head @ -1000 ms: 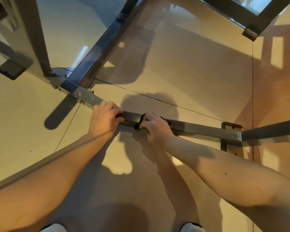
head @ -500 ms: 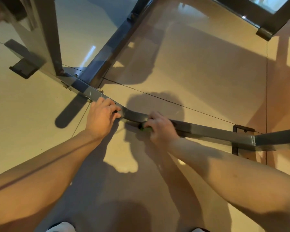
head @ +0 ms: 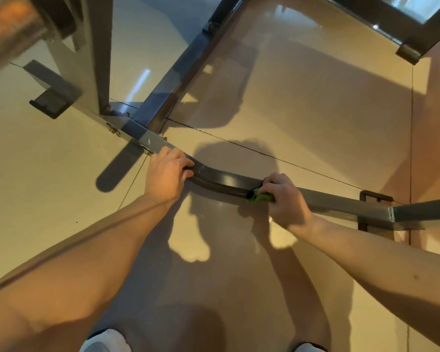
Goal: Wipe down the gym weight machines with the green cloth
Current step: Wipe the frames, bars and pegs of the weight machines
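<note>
Green soft cloth (head: 261, 197) is bunched up under the right hand (head: 287, 203), whose fingers are curled round it and press it on the long grey metal base bar (head: 221, 180) of the weight machine; only a small green part shows at the thumb side. I judge the cloth light and limp, so it can fold and slip out easily; it is better held as a wad in the whole palm, wrapped partly over the bar edge, than by a corner. The left hand (head: 167, 175) grips the same bar further to the left, fingers closed over its top, near the place where the bar bends; it seems to steady the body. Beyond the left hand there are bolt heads (head: 113, 129), a grey upright post (head: 101, 59) and a dark cross beam (head: 178, 72); these joints may catch the cloth. To the right of the right hand a black bracket (head: 375, 195) sits under the bar on the glossy beige floor tiles (head: 302, 110); a wiping stroke there must go round it.
</note>
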The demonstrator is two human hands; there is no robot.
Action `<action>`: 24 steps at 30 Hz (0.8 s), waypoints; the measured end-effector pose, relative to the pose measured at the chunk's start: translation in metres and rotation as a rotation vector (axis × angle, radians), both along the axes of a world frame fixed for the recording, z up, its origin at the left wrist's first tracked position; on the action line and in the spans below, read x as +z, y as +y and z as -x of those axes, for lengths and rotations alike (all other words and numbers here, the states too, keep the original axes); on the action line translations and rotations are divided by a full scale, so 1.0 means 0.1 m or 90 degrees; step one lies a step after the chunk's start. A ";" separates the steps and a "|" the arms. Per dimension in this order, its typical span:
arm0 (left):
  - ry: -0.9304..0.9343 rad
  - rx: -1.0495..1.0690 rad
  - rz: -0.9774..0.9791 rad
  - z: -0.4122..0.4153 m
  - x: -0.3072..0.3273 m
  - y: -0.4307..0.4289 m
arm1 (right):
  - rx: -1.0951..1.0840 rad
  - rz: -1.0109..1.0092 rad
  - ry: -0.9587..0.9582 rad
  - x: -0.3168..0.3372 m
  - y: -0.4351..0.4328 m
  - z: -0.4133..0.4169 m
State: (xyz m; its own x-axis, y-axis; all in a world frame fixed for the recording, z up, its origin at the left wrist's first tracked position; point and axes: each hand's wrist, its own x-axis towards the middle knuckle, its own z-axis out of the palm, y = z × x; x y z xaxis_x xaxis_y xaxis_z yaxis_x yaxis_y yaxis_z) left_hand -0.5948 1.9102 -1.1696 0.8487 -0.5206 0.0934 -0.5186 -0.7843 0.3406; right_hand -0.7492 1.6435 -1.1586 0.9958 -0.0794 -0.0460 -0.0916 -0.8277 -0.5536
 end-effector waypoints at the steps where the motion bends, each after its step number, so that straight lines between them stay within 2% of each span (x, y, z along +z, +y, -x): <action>1: 0.000 0.001 0.000 0.00 0.00 0.01 | -0.008 -0.005 0.006 0.00 0.14 -0.08; 5: -0.012 -0.023 -0.022 -0.01 0.07 0.02 | 0.032 -0.048 0.012 0.01 0.69 -0.46; 8: 0.030 0.093 0.056 0.05 0.14 0.05 | -0.020 -0.128 0.040 0.04 0.86 -0.65; 9: 0.088 0.169 0.132 0.10 0.18 0.06 | -0.064 -0.181 0.057 0.08 0.88 -0.69; 11: 0.295 0.295 0.308 0.20 0.30 0.03 | -0.154 -0.281 0.057 0.20 0.92 -0.75; 13: 0.488 0.330 0.454 0.28 0.39 0.02 | -0.196 -0.351 0.039 0.34 1.00 -0.78; 15: 0.579 0.303 0.523 0.31 0.48 0.00 | -0.199 -0.470 0.082 0.48 1.13 -0.80; 17: 0.589 0.305 0.556 0.30 0.54 0.01 | -0.205 -0.610 0.142 0.53 1.27 -0.81; 19: 0.567 0.340 0.585 0.25 0.54 0.04 | -0.201 -0.670 0.161 0.49 1.35 -0.83; 22: 0.509 0.387 0.555 0.19 0.52 0.09 | -0.166 -0.622 0.155 0.42 1.40 -0.84; 24: 0.496 0.400 0.538 0.12 0.49 0.12 | -0.150 -0.534 0.125 0.38 1.37 -0.87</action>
State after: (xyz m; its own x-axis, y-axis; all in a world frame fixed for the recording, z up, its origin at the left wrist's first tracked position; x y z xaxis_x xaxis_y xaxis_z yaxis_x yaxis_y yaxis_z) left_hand -0.6071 1.9227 -1.1206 0.9024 -0.0410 -0.4290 0.4112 -0.2159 0.8856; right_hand -0.6623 1.7808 -1.1201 0.9257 -0.1445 -0.3496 -0.3656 -0.1043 -0.9249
